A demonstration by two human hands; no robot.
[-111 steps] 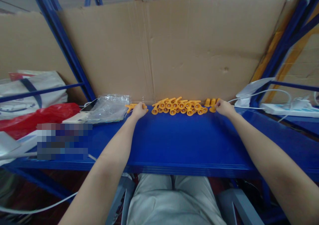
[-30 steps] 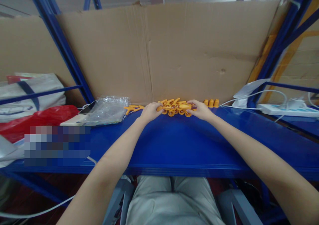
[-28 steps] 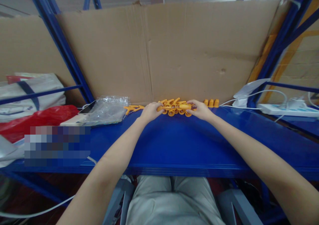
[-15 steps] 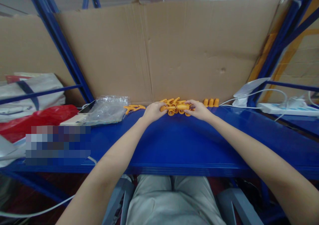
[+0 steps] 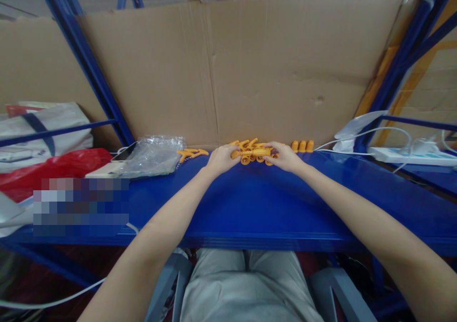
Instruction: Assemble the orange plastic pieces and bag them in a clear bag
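Observation:
A heap of small orange plastic parts (image 5: 252,146) lies at the back of the blue shelf (image 5: 250,203), against the cardboard sheet. My left hand (image 5: 220,158) and my right hand (image 5: 284,157) meet in front of the heap, and both pinch the ends of one orange piece (image 5: 254,152) held level between them. A few loose orange Y-shaped parts (image 5: 192,154) lie to the left of my left hand. Three orange caps (image 5: 302,146) stand in a row to the right of my right hand.
A clear plastic bag (image 5: 153,156) lies over a phone (image 5: 124,153) on the left, beside a red bag (image 5: 50,170) and a white bag (image 5: 43,127). A white power strip (image 5: 410,156) with cables sits at the right. Blue rack posts (image 5: 89,65) flank the cardboard (image 5: 267,70).
Both hands came in from the outer ends of the orange row to the middle. Over the last second they have closed slightly toward each other on the orange piece.

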